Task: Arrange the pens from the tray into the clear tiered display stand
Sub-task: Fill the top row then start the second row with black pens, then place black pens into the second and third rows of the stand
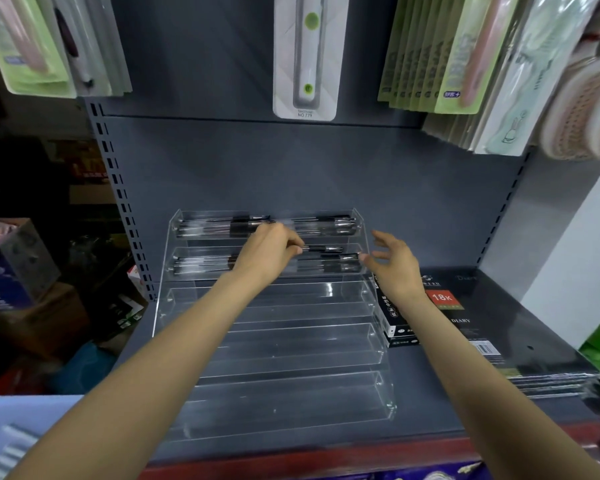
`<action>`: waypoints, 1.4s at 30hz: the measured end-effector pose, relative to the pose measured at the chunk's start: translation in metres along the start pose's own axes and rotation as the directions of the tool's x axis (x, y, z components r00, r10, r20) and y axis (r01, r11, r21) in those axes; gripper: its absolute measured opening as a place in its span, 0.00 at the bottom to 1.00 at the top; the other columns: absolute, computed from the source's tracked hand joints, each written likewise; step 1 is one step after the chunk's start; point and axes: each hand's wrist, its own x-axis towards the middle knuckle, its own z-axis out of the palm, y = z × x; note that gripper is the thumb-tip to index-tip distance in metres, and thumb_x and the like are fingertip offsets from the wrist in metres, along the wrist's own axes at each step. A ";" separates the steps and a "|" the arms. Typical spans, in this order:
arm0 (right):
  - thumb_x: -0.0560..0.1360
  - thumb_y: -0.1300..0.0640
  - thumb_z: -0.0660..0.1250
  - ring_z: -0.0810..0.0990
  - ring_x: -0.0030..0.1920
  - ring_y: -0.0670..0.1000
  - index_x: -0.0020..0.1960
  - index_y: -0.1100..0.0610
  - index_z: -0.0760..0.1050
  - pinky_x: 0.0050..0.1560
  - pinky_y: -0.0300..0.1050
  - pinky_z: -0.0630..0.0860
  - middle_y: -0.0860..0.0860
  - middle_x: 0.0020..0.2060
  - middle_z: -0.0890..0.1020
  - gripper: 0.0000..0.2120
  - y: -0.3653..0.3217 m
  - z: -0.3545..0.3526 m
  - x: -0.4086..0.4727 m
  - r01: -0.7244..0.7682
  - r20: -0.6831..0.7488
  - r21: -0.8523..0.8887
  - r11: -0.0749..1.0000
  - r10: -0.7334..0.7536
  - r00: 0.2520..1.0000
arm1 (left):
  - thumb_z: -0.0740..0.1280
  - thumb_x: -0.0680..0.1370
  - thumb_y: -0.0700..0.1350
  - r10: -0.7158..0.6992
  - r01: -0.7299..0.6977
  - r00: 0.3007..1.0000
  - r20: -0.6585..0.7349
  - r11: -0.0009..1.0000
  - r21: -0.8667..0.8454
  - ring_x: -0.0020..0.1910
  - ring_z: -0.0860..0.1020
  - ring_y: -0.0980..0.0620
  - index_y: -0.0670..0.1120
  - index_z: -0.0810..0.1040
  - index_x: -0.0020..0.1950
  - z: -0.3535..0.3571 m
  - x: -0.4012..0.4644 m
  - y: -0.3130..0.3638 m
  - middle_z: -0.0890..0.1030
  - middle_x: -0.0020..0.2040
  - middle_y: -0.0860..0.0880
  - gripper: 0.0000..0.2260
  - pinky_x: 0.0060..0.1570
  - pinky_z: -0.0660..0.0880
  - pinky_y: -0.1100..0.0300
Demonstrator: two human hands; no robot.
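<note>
1. The grey shelf (430,393) carries everything in front of you, so you reach out and slightly up to work at its back.
2. The clear tiered display stand (284,344) sits on that shelf with its steps rising away from you. The three nearer tiers look bare, while the top two hold pens (329,226); filling from the back probably keeps your arms from crossing loaded rows.
3. A stack of dark diaries (492,323) lies just beside the stand on your right, with a black box (390,318) leaning at its near edge.
4. The blue tray (11,434) sits at your lower left, near enough for quick refills.
5. Your right hand (394,268) hovers by the stand's right end, fingers spread and loose, holding nothing, likely ready to square up the pen tips.
6. Your left hand (269,252) pinches one pen (321,249) between thumb and fingertips, lying level just above the second tier's right-hand group, lined up to match its neighbours.
</note>
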 end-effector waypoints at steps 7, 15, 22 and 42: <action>0.77 0.59 0.65 0.77 0.52 0.47 0.67 0.57 0.71 0.51 0.38 0.70 0.51 0.58 0.80 0.18 -0.003 -0.004 -0.003 0.002 0.089 0.058 0.998 -0.007 0.996 | 0.65 0.78 0.41 0.051 -0.065 0.994 0.097 0.987 0.150 0.57 0.77 0.47 0.46 0.80 0.58 0.011 0.008 0.014 0.81 0.58 0.47 0.10 0.56 0.75 0.53; 0.77 0.59 0.65 0.78 0.53 0.49 0.66 0.57 0.71 0.50 0.37 0.70 0.52 0.58 0.80 0.18 0.003 -0.003 0.001 0.013 0.093 0.049 0.999 -0.017 0.995 | 0.64 0.77 0.36 0.128 -0.160 0.979 0.161 0.965 0.206 0.55 0.79 0.49 0.48 0.80 0.58 0.016 0.020 0.019 0.82 0.56 0.49 0.13 0.52 0.77 0.54; 0.77 0.60 0.64 0.70 0.62 0.53 0.68 0.58 0.69 0.57 0.45 0.73 0.55 0.61 0.71 0.19 -0.016 0.012 -0.021 0.322 -0.035 -0.382 0.866 -0.361 0.932 | 0.66 0.77 0.41 0.113 -0.112 0.993 0.018 0.990 -0.081 0.52 0.79 0.52 0.47 0.80 0.58 0.006 0.004 0.009 0.82 0.52 0.49 0.10 0.57 0.75 0.53; 0.79 0.59 0.60 0.77 0.52 0.56 0.60 0.59 0.74 0.55 0.53 0.74 0.56 0.54 0.76 0.11 -0.180 0.326 -0.222 0.417 0.563 0.044 0.908 -0.368 0.740 | 0.64 0.78 0.41 -0.419 0.410 0.905 -0.071 0.905 -0.114 0.51 0.78 0.48 0.41 0.79 0.56 -0.166 -0.272 -0.281 0.81 0.52 0.44 0.09 0.49 0.72 0.60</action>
